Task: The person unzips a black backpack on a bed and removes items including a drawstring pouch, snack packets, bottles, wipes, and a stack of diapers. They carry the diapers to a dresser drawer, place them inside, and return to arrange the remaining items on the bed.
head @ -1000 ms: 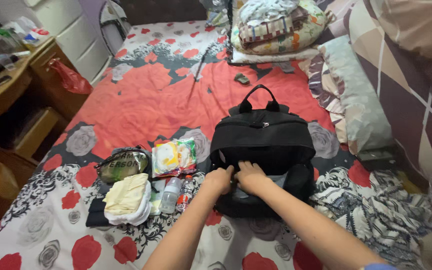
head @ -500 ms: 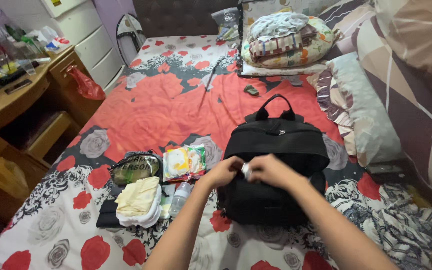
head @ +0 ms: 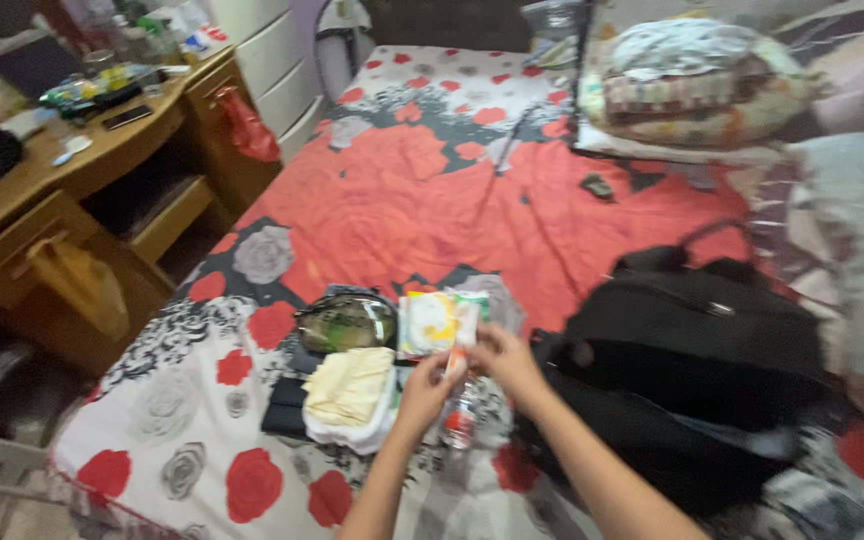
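Note:
My left hand (head: 424,392) and my right hand (head: 508,362) meet over the bed, left of a black backpack (head: 697,345). Both pinch a small white and orange object (head: 457,355), too blurred to identify. Just below the hands lies a clear bottle with a red band (head: 459,422). A yellow and white snack packet (head: 436,322) lies just above them. Further left are a clear pouch with dark contents (head: 347,322) and a folded cream cloth (head: 350,385) on a dark flat item (head: 282,408).
The bedspread (head: 402,210) is red with grey and red flowers. A cluttered wooden desk (head: 62,170) stands at left, with a red bag (head: 248,128) and a yellow bag (head: 82,285) hanging from it. Pillows (head: 697,85) are piled at the back right.
Both hands have left the front of the backpack and moved left, over the items beside it. They now hold a small object. The view has swung left.

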Tool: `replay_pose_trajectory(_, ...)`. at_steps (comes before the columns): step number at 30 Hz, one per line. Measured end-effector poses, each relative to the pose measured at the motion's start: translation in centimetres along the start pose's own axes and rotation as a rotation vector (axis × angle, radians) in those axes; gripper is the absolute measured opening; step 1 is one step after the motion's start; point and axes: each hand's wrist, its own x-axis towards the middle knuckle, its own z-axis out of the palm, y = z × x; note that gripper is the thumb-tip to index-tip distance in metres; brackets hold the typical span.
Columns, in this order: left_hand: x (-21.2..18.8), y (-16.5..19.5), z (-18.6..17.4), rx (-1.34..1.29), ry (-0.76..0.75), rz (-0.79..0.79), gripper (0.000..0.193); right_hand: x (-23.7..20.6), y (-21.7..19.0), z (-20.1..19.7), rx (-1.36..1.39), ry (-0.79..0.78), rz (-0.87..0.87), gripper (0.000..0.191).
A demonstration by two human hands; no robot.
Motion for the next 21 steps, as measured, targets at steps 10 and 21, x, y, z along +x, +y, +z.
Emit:
replay_pose_trajectory(10,0.1,-9.7,-8.2,0.629,0.289,-0.235,0.023,5.3,12.9,9.1,-0.177,0.169,0.317,0.025)
replay_pose_trajectory(21,1.9,-13.0,-7.7,1.102,0.156,-0.431,0.012,5.9,15.7,10.9,-0.793,0.045,0.345,0.024)
